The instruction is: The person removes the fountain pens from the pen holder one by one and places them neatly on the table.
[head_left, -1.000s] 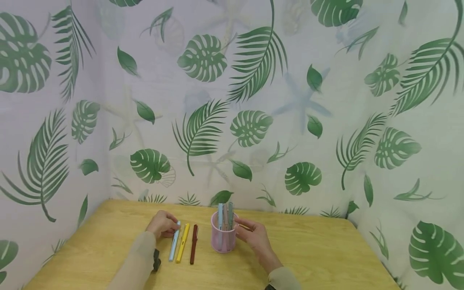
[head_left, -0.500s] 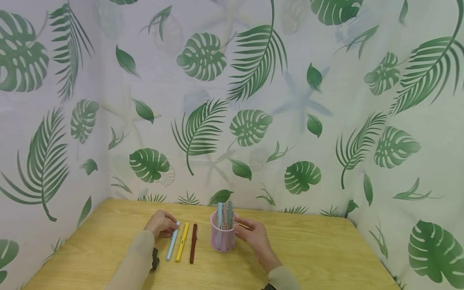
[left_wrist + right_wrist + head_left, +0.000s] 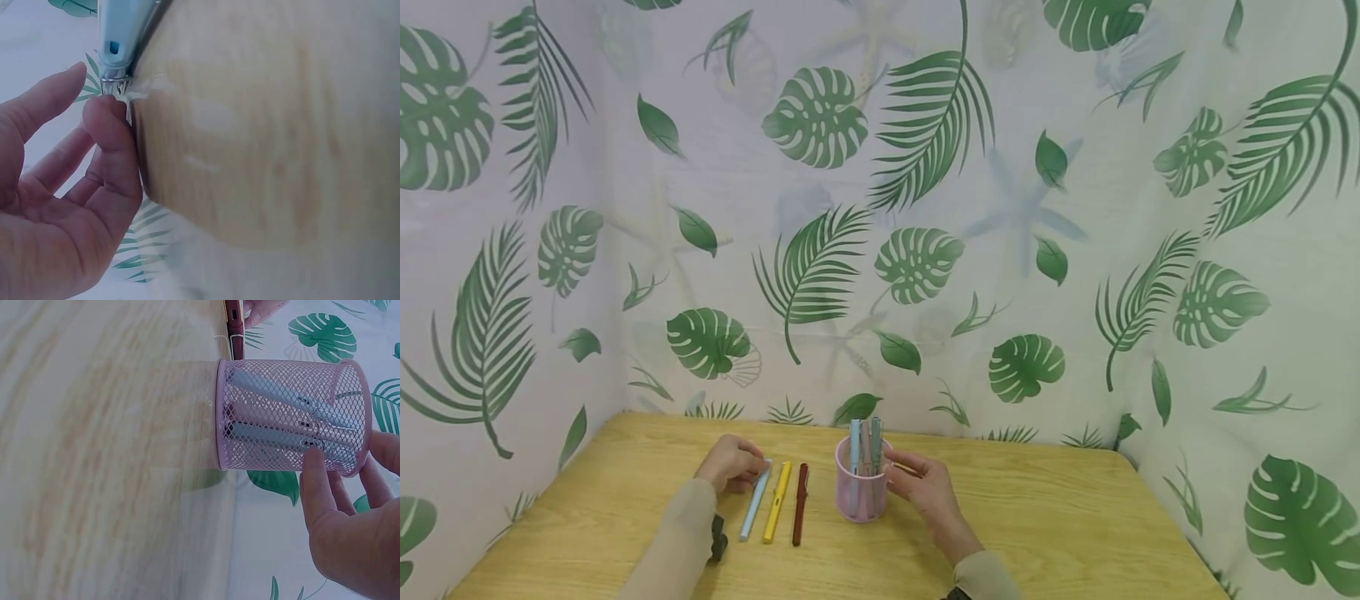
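A light blue pen [image 3: 754, 500] lies on the wooden table [image 3: 1045, 517], beside a yellow pen [image 3: 777, 502] and a dark red pen [image 3: 801, 504]. My left hand [image 3: 736, 465] rests at the blue pen's far end. In the left wrist view a fingertip [image 3: 107, 115] touches the end of the light blue pen [image 3: 122, 31], with nothing pinched. To the right stands a pink mesh cup [image 3: 861, 492] with three pens upright in it. My right hand [image 3: 917, 477] holds the cup near its rim, and the thumb [image 3: 312, 469] lies on the mesh of the pink cup [image 3: 275, 419].
Leaf-printed cloth walls [image 3: 880, 208] close in the table at the back and both sides. Bare wood [image 3: 1075, 533] stretches right of the cup. A black wrist strap [image 3: 721, 537] sits on my left sleeve.
The light blue pen's near end has swung a little to the left under my left hand. My right hand and the cup have stayed where they were.
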